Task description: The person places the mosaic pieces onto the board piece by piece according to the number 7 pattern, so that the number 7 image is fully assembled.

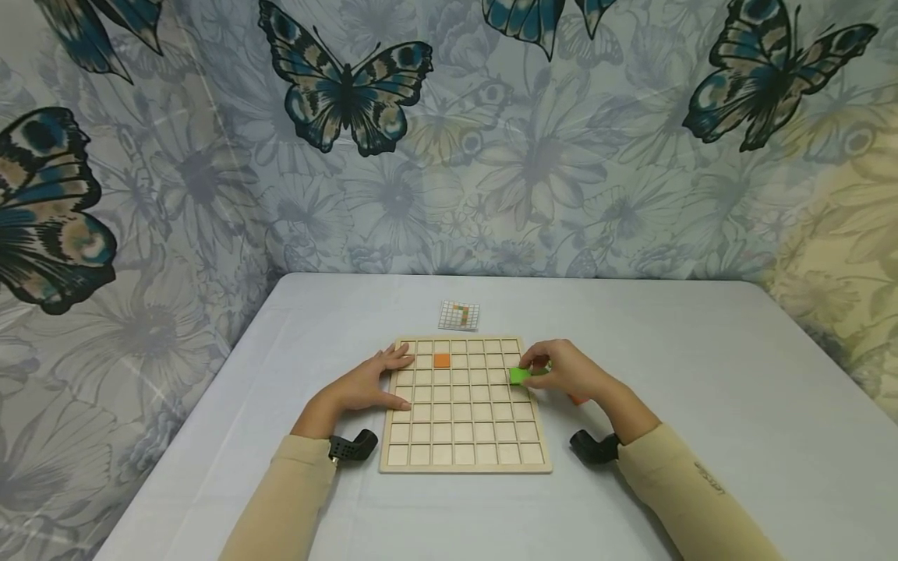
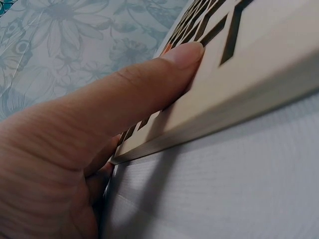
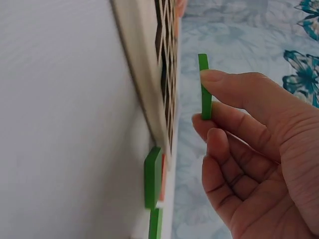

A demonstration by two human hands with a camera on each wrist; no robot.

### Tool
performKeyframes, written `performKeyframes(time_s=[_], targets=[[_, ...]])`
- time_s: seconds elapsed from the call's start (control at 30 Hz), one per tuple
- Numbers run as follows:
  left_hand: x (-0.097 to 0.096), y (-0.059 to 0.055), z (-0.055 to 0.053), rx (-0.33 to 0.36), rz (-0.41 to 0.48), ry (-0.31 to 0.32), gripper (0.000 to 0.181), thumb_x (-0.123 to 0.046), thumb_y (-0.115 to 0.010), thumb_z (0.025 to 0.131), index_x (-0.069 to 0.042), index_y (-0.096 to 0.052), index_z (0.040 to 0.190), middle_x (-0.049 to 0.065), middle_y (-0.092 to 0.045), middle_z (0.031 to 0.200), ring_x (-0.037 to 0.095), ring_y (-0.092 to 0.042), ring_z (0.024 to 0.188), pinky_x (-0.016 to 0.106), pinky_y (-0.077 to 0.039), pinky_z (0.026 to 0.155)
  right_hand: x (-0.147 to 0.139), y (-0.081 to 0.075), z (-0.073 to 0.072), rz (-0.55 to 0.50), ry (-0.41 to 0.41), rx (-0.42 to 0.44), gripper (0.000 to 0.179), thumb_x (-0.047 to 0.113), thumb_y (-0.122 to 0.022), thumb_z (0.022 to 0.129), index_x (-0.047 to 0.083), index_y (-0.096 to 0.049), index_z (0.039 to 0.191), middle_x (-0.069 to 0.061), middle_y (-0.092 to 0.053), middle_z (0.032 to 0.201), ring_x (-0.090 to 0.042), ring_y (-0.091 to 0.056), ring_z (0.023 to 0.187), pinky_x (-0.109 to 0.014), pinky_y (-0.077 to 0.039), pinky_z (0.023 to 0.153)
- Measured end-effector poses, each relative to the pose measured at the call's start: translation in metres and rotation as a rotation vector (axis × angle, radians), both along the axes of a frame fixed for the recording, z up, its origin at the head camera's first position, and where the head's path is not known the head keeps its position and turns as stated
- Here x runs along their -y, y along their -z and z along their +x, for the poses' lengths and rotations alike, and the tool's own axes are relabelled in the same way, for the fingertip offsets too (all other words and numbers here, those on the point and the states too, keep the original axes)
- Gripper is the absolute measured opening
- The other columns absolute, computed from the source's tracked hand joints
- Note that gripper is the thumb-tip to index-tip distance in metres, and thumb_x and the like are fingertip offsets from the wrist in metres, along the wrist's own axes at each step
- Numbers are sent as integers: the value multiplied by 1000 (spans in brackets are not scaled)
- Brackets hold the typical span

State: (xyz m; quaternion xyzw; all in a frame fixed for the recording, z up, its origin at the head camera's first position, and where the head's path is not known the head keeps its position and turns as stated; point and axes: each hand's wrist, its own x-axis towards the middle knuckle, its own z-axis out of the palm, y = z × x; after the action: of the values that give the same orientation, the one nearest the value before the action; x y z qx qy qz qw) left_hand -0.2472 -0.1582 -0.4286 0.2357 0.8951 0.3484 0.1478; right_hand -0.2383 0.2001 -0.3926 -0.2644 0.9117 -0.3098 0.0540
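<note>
Head view first, and the green tile (image 1: 519, 375) is up at the board's (image 1: 465, 470) right edge, pinched in the right hand (image 1: 571, 368)! It sits just off that hand's fingertips, toward the left, over the squares of the rightmost column. The left hand (image 1: 365, 382) is on the opposite side, thumb and fingers spread along the left border, gripping nothing. One orange tile (image 1: 441, 361) lies in a square near the far side, and a small card (image 1: 459, 315) rests on the counter (image 1: 666, 351) beyond the board.

Over to the left wrist: the thumb stretches straight across the wooden border, its tip at the squares. The other fingers are mostly hidden.

Now the right wrist, and here's the key relation: the green tile is seen edge-on, roughly parallel to the board's face, with a gap between them. Thumb and index finger pinch it, the remaining fingers curl loosely, and a spare green tile (image 3: 153, 179) lies beside the board.
</note>
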Motion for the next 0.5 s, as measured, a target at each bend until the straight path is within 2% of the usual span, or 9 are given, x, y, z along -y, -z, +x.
performKeyframes(time_s=[0.13, 0.37, 0.5], targets=[[0, 0, 0, 6, -5, 1, 88, -38, -81, 69, -16, -39, 143, 3, -15, 157, 34, 0, 145, 58, -5, 115, 12, -4, -5, -26, -13, 8, 20, 15, -75, 78, 7, -69, 95, -2, -66, 88, -13, -53, 76, -24, -47, 63], [0, -2, 1, 8, 11, 10, 88, -38, -80, 69, -14, -39, 143, 4, -15, 157, 33, 0, 145, 58, -5, 115, 31, -10, -13, -51, -32, -29, 20, 13, -74, 79, 5, -70, 97, -7, -69, 96, -15, -58, 83, -28, -50, 72], [1, -2, 1, 6, 13, 11, 88, -37, -80, 69, -14, -39, 143, 5, -15, 157, 35, 0, 145, 60, -6, 114, 40, -12, -17, -71, -16, 2, 21, 14, -74, 79, 5, -70, 98, -7, -69, 97, -17, -58, 85, -30, -50, 75]])
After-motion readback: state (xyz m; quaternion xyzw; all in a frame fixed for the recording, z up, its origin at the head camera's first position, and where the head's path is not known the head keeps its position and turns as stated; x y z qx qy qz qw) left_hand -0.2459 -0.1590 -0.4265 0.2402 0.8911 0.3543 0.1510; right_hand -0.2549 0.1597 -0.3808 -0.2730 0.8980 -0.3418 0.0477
